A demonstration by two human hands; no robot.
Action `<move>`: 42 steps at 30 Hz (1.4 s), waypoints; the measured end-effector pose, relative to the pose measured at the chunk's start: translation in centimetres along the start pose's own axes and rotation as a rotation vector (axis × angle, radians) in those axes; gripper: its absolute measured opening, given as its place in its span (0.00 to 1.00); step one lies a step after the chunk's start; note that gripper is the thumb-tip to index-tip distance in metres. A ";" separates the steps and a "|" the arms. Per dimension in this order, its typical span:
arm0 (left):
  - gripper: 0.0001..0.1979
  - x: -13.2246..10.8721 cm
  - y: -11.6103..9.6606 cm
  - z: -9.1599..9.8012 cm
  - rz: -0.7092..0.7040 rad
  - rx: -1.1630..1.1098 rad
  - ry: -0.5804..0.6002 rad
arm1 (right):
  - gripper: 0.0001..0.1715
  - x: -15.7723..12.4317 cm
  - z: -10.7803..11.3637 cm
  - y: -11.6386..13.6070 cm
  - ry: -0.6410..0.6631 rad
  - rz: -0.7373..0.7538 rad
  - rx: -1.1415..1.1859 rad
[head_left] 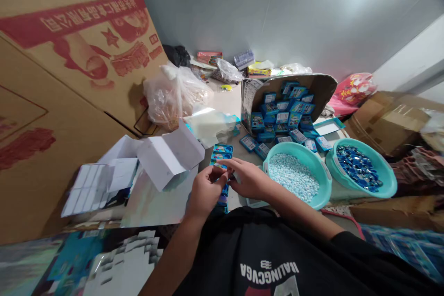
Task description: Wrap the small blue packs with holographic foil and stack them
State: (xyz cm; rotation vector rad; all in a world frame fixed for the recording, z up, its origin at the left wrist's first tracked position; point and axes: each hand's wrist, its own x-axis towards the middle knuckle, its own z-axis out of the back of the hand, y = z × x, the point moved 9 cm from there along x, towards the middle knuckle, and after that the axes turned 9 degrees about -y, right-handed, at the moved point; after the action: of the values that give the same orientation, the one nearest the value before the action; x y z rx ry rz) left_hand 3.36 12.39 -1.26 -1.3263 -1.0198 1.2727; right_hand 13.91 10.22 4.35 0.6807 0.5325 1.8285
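Note:
My left hand (205,190) and my right hand (250,179) meet over a column of small blue printed boxes (222,149) on the table in front of me. The fingers of my left hand are bent into a pinch against the right fingertips. My right index finger reaches out across the boxes, while its thumb side is curled in. What lies between the fingertips is hidden or too small to name. Close beside my right forearm stands a turquoise basin (329,180) of small pale pellets.
A second turquoise basin (391,185) holds shiny blue pieces. Behind, a tipped carton (324,84) spills filled blue boxes (294,120). Folded white card (169,155) and clear bags (173,97) lie left, beside a tall cardboard box (79,97). A grey wall (222,9) closes the back.

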 end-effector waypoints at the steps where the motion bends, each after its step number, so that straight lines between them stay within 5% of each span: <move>1: 0.10 0.1 -0.2 0.4 -0.016 0.000 -0.037 | 0.40 0.1 0.1 -0.1 -0.006 -0.008 -0.027; 6: 0.12 0.1 -0.7 2.0 -0.048 -0.132 -0.170 | 0.40 0.7 0.9 -0.7 -0.072 -0.017 0.025; 11: 0.14 -0.3 0.4 2.2 0.020 -0.191 -0.183 | 0.11 0.1 0.2 -1.6 -0.152 -0.072 0.438; 20: 0.18 -1.0 3.6 2.8 0.141 0.084 -0.167 | 0.23 -3.3 -6.1 -7.3 -0.204 -0.546 0.844; 33: 0.13 -1.6 3.1 3.1 -0.076 0.712 -0.224 | 0.14 -5.0 -8.2 -8.2 -0.204 -0.560 0.935; 38: 0.10 -1.6 3.5 3.1 -0.117 0.733 -0.225 | 0.23 -4.8 -9.7 -9.2 -0.126 -0.586 0.995; 42: 0.11 -1.4 2.7 4.0 -0.242 0.652 -0.347 | 0.36 -6.6 -13.9 -11.6 -0.041 -0.875 1.158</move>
State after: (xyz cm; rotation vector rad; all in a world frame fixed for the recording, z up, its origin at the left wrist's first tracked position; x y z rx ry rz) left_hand -0.86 11.02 -3.54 -0.4833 -0.8523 1.5014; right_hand 14.34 7.37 -14.70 0.9903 1.5968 0.5601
